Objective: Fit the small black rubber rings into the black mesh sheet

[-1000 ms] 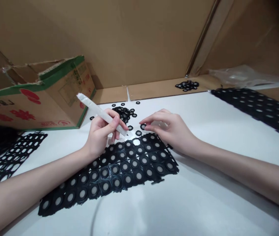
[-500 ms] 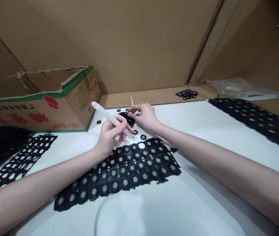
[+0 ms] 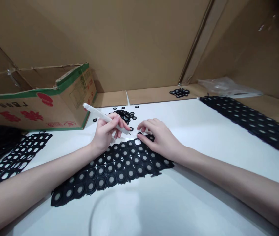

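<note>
A black rubber sheet (image 3: 112,172) of round rings with pale centres lies on the white table (image 3: 203,137). My left hand (image 3: 106,132) is closed round a white pen-like tool (image 3: 100,116), its tip pointing at the sheet's far edge. My right hand (image 3: 158,137) rests on the sheet's far right corner, fingers curled and pressing down by the tool's tip. A pile of loose black rings (image 3: 124,114) lies just beyond both hands.
An open cardboard box (image 3: 43,98) with green trim stands at the left. An emptied black sheet (image 3: 13,157) lies left, another full sheet (image 3: 250,121) right. More rings (image 3: 179,92) and a clear plastic bag (image 3: 225,87) sit at the back. Cardboard walls enclose the table.
My right hand drew back from the pile of loose rings and came down on the sheet's far corner. The left hand kept the tool and shifted slightly.
</note>
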Action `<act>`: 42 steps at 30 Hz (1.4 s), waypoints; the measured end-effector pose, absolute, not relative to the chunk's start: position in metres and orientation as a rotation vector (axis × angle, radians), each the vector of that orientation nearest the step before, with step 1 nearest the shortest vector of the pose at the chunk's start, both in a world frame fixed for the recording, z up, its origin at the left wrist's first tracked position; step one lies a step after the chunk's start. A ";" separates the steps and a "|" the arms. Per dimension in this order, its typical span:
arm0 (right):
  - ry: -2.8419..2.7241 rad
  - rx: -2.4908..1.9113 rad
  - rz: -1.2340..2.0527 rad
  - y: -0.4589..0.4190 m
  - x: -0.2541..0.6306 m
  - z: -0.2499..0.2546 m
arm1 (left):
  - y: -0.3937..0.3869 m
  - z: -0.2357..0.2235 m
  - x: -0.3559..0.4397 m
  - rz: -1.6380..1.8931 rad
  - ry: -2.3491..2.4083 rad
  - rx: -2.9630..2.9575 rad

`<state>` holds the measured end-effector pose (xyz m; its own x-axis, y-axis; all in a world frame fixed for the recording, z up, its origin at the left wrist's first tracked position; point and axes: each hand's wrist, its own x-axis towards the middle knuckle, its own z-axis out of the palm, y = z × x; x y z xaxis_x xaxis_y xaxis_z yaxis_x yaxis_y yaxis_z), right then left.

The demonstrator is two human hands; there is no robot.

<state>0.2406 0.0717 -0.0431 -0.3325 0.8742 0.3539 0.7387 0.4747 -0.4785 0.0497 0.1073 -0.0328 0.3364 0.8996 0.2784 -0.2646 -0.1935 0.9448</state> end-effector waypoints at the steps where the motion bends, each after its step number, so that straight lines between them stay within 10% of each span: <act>1: -2.129 -1.349 0.326 0.070 0.242 -0.042 | 0.107 -0.033 0.049 1.196 0.645 1.376; 42: -2.483 -1.518 0.865 0.066 0.268 0.001 | 0.086 -0.017 0.048 1.016 0.494 1.573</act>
<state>0.2676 0.0662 0.0005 -0.4957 0.8456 -0.1978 0.7855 0.3394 -0.5175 0.0484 0.0864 -0.0173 0.5380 0.7712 0.3402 -0.2082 -0.2694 0.9402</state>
